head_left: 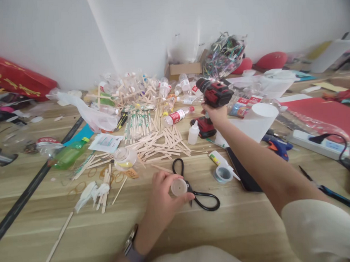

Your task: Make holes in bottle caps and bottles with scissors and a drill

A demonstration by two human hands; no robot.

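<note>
At the near edge of the counter [248, 224], the left hand [166, 195] pinches a small round translucent cap [179, 187] between thumb and fingers, its flat face turned up and a tiny dark spot at its middle; a watch [130, 240] sits on that wrist. Scissors [189, 186] with black looped handles lie just beyond the cap, partly hidden by the hand. To their right are a small round container [223, 174] and a dark flat slab [243, 170], while a clear jar [125, 158] stands to the left. Farther out, the right hand [216, 114] is wrapped around the grip of a red and black drill [218, 93], held upright; whether its base touches the counter I cannot tell. A white squeeze bottle [193, 134] stands just left of it, near scattered wooden sticks [164, 143]. Beyond lie plastic bottles [178, 116], then a cardboard box [185, 68] and a stuffed clear bag [225, 53] by the wall.
</note>
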